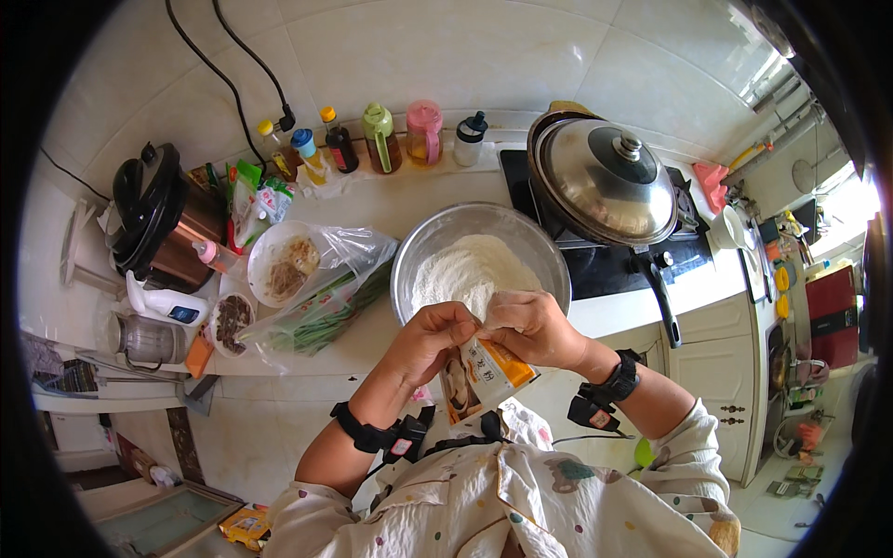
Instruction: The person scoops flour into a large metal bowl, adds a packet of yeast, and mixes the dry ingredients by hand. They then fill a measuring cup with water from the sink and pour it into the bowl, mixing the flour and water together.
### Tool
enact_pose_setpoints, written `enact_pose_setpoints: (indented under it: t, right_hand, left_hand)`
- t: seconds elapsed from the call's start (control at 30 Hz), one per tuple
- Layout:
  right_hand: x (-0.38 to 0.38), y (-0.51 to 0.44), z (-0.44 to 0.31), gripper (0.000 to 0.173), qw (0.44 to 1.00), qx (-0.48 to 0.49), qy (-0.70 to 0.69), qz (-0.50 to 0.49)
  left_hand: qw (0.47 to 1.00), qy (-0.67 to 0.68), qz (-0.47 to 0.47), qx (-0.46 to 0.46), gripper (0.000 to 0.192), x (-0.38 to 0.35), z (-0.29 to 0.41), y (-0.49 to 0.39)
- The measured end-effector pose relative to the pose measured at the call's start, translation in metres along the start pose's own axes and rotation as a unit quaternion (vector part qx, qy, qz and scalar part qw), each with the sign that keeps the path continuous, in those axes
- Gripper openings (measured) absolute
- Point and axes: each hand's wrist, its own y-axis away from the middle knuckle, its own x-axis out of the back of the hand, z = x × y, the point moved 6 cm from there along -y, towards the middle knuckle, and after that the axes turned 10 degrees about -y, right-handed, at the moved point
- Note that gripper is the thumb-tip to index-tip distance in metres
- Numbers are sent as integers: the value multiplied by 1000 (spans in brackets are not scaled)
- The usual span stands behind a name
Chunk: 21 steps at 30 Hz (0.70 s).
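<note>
Both my hands pinch the upper edge of a printed yellow-and-white packet point(492, 376), just past the near rim of a large metal bowl point(548, 251). My left hand point(436, 338) grips it from the left, thumb and forefinger together at the edge. Flour dusts the fingers of my right hand point(534, 328), which grips the packet close beside the left. Inside the bowl lies a heap of pale flour point(467, 268). My fingers hide the packet's top, so I cannot see whether it is torn.
Right of the bowl, a lidded wok point(600, 181) sits on the black gas stove point(593, 275), its handle jutting past the counter edge. At left lie a bag of green scallions point(335, 307), a white plate point(261, 268) and an electric pressure cooker point(164, 223). Bottles point(340, 143) line the wall.
</note>
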Motion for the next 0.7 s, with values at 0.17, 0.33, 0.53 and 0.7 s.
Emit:
enact_pose_setpoints:
  t: [0.17,0.33,0.53,0.7]
  right_hand:
    - [-1,0,-1,8,997,24,56,-56]
    - [4,0,3,7,995,-17,51,-81]
    - [7,5,23,7,992,-110,18,-63]
    - [5,9,44,8,984,-173,-35,-10]
  left_hand:
    - [989,-120,-53,69,12,3,8,-1]
    - [952,-257,-92,136,21,1,20,-2]
    - [884,-465,-49,14,14,-14,28,-11]
    - [731,-659,59,-167,21,-19,41,-9]
